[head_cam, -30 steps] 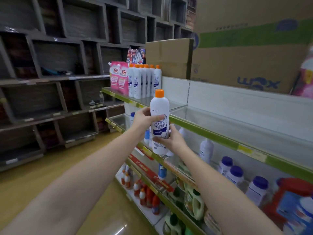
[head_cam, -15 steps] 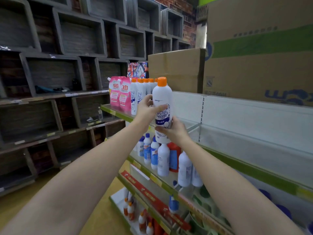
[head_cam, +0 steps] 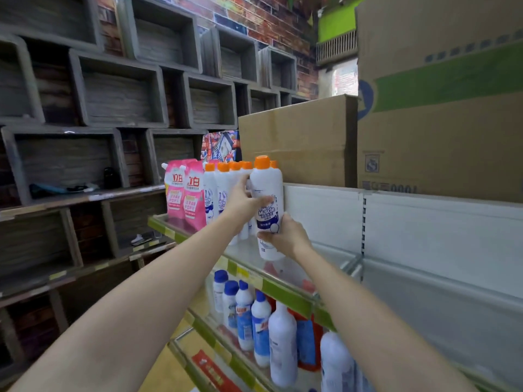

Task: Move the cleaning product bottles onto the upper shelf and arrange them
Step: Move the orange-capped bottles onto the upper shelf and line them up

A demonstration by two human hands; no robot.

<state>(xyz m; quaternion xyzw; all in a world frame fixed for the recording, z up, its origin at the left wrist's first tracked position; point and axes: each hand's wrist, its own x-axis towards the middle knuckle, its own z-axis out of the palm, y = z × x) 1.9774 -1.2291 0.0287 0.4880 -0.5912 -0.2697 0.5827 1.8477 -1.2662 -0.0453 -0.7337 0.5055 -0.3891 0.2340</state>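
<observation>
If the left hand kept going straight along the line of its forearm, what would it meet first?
Most likely the row of orange-capped bottles on the upper shelf, just beyond the left hand gripping the held bottle. Depth is unclear.

1. Both hands hold one white bottle (head_cam: 267, 199) with an orange cap, upright, over the upper shelf (head_cam: 283, 290).
2. The left hand (head_cam: 244, 203) wraps its upper body from the left; the right hand (head_cam: 285, 237) grips it lower down from the right.
3. Just behind the left hand, a row of orange-capped bottles (head_cam: 226, 188) stands on the shelf, with pink pouches (head_cam: 185, 193) further left.
4. Below the hands, blue-capped bottles (head_cam: 243, 312) stand on the lower shelf.
5. Above the right hand sit cardboard boxes (head_cam: 305, 142).
</observation>
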